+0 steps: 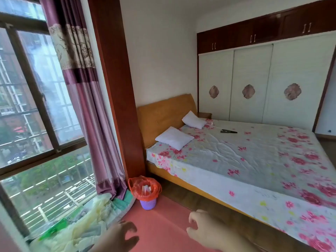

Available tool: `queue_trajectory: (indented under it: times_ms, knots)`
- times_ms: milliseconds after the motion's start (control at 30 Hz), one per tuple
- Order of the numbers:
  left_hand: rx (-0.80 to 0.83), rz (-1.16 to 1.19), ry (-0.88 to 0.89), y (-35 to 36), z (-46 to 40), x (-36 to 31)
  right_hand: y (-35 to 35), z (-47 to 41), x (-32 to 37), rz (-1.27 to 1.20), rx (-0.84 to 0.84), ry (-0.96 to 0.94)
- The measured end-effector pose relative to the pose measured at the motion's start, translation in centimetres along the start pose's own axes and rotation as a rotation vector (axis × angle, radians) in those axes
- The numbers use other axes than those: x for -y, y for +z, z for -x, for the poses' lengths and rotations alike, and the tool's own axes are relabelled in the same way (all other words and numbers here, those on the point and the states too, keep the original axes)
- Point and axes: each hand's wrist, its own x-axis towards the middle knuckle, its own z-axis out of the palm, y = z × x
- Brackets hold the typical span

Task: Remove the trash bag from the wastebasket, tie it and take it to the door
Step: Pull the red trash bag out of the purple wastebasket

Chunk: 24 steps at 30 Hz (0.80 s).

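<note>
A small purple mesh wastebasket (148,204) stands on the pink floor in the corner between the curtain and the bed. An orange-red trash bag (136,186) lines it, its rim folded over the top, with pale rubbish showing inside. My left hand (118,235) and my right hand (201,228) are raised at the bottom of the view, well short of the basket. Both are empty with the fingers apart and curled.
A bed (254,170) with a floral sheet and two white pillows fills the right side. A window ledge with crumpled plastic sheets (80,224) runs along the left under a purple curtain (94,124). A pink floor strip (163,224) lies between them.
</note>
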Motion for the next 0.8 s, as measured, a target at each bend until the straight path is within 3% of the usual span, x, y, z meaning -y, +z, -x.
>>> queue_trajectory:
  times_ms: [133,467,800]
  knots:
    - [0.061,0.039,-0.005,1.0,-3.3,3.5,1.3,-4.2,1.2,0.052,0.077,0.039]
    - [0.012,0.058,0.078,0.7,-13.0,15.9,5.3,-19.5,8.1,0.059,0.210,0.086]
    - [-0.044,0.118,0.071,-4.4,-23.6,24.0,4.8,-32.8,13.5,0.062,0.090,0.061]
